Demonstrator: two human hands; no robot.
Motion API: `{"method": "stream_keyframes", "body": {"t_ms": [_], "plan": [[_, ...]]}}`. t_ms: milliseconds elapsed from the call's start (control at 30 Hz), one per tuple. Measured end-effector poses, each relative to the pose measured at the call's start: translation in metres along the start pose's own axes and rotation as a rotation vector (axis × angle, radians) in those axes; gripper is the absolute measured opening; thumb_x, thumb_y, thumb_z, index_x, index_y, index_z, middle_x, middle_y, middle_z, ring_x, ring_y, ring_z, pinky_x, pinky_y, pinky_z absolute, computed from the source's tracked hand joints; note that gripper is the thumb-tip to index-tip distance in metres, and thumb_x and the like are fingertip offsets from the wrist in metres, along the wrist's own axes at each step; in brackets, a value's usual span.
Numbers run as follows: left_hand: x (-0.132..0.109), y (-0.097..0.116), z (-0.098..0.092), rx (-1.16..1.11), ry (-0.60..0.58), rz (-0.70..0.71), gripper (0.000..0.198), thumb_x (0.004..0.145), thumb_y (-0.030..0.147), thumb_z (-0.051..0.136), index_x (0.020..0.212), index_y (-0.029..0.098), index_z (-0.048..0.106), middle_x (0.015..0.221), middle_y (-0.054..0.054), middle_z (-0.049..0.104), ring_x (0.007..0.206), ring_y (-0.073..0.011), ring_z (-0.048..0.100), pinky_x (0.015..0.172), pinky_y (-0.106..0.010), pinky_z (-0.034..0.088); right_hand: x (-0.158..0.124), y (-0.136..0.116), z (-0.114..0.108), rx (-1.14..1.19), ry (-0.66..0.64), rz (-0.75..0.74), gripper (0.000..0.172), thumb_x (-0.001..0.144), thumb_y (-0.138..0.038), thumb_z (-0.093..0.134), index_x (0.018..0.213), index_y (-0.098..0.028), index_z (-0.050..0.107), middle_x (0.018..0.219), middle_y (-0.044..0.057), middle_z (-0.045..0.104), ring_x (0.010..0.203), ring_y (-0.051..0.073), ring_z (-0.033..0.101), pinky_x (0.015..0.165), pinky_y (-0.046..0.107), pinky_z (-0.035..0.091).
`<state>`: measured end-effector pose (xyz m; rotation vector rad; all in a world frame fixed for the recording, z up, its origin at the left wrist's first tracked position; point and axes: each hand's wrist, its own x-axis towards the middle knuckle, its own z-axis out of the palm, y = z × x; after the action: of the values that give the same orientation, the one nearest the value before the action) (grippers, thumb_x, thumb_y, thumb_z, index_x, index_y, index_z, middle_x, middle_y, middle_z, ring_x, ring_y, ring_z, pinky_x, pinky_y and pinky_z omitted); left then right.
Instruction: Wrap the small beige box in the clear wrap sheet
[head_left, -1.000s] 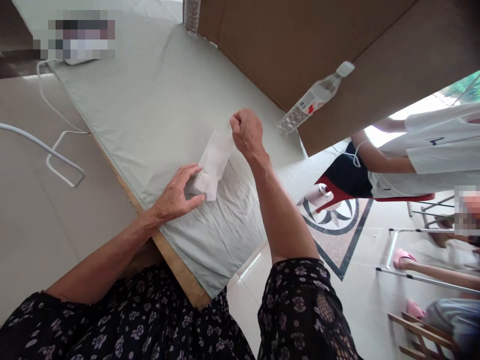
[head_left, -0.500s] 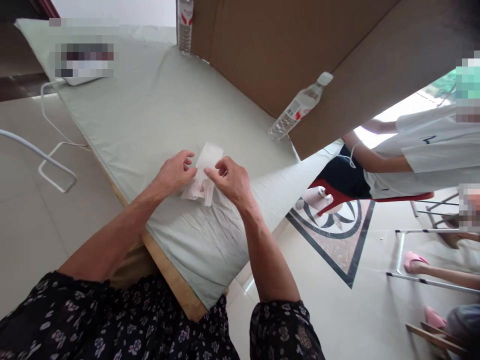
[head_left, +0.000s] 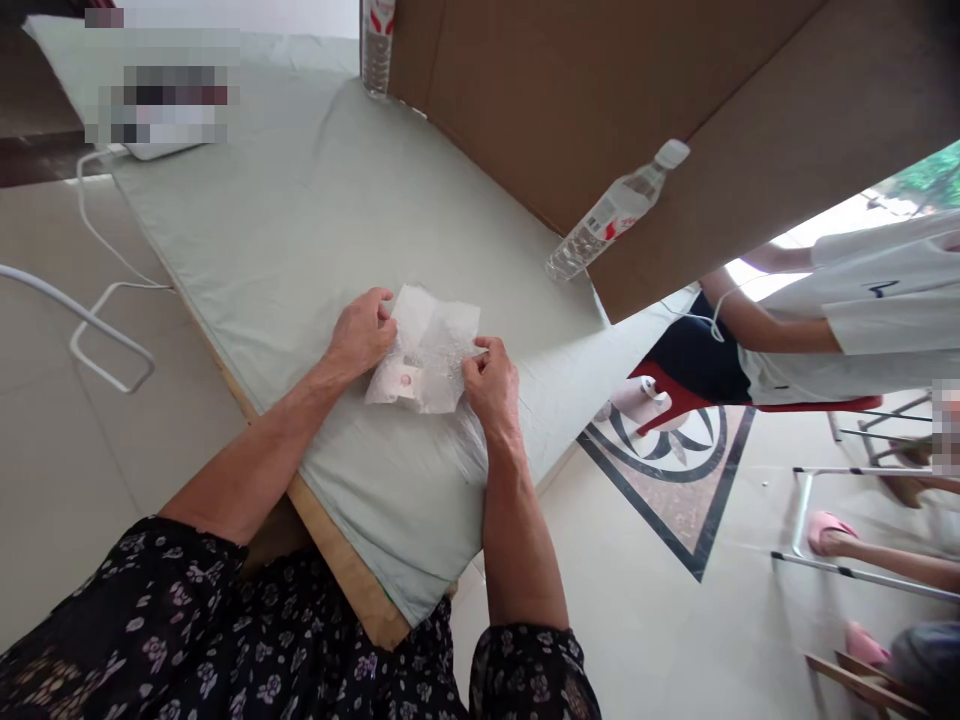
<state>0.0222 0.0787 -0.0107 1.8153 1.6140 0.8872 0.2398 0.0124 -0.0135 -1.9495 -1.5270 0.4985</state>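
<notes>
A white, translucent, crinkled sheet (head_left: 442, 345) lies spread on the pale green tablecloth (head_left: 285, 220) near the table's corner. On its lower part rests a small pale item with a pinkish spot (head_left: 406, 381), too small to identify. My left hand (head_left: 364, 335) is at the sheet's left edge, its fingers curled and pinching that edge. At the right edge my right hand (head_left: 491, 380) has thumb and fingertips closed on the sheet.
Beyond the hands stands a large brown cardboard panel (head_left: 525, 120), with a clear bottle (head_left: 615, 215) leaning at it and another bottle (head_left: 377, 50) farther left. A person in a white shirt (head_left: 892, 300) sits at the right. A white cable (head_left: 97, 325) hangs at the left.
The sheet, narrow and folded before, is now opened out wider to the right. My right hand has moved right and slightly down with its edge; my left hand has shifted slightly.
</notes>
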Motion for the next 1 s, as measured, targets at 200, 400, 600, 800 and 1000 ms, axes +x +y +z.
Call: {"method": "stream_keyframes", "body": {"t_ms": [200,400,600,800,1000], "plan": [[-0.016,0.017,-0.012,0.097,-0.084,0.038,0.048,0.077,0.056,0.073,0.110,0.023,0.063,0.095,-0.004,0.066,0.085,-0.0223,0.063,0.083,-0.038,0.053,-0.001,0.001,0.010,0.057,0.029,-0.042,0.045,0.085,-0.030,0.049,0.128,-0.020,0.061,0.078,0.001,0.070,0.076,0.021,0.064,0.079,0.038,0.049],[-0.016,0.005,-0.022,0.095,-0.152,0.006,0.051,0.073,0.023,0.063,0.124,0.025,0.063,0.081,-0.001,0.066,0.077,-0.0236,0.063,0.077,-0.038,0.053,-0.003,0.003,0.013,0.044,0.071,-0.031,0.044,0.087,-0.029,0.048,0.128,-0.020,0.062,0.081,0.001,0.072,0.079,0.021,0.066,0.082,0.038,0.049],[-0.018,-0.029,-0.040,0.223,0.045,-0.055,0.044,0.070,0.018,0.064,0.113,0.025,0.067,0.079,-0.004,0.066,0.079,-0.0275,0.063,0.082,-0.045,0.054,-0.004,0.002,0.005,-0.013,0.060,0.008,0.038,0.085,-0.026,0.053,0.120,-0.021,0.066,0.085,0.004,0.073,0.082,0.022,0.065,0.086,0.042,0.050],[-0.044,0.003,-0.058,0.110,0.004,0.248,0.047,0.086,0.028,0.059,0.133,0.022,0.062,0.120,-0.009,0.070,0.104,-0.0257,0.065,0.095,-0.042,0.054,-0.018,-0.014,-0.009,0.237,0.098,-0.201,0.036,0.092,-0.043,0.059,0.122,-0.023,0.066,0.109,0.008,0.076,0.095,0.020,0.069,0.087,0.038,0.054],[-0.047,0.022,-0.064,0.156,-0.324,0.338,0.067,0.091,0.049,0.058,0.150,0.018,0.052,0.117,-0.010,0.074,0.102,-0.0264,0.067,0.093,-0.039,0.052,-0.032,-0.033,-0.021,0.400,-0.220,-0.265,0.050,0.099,-0.057,0.057,0.135,-0.024,0.062,0.111,0.008,0.078,0.104,0.023,0.072,0.095,0.041,0.055]]}}
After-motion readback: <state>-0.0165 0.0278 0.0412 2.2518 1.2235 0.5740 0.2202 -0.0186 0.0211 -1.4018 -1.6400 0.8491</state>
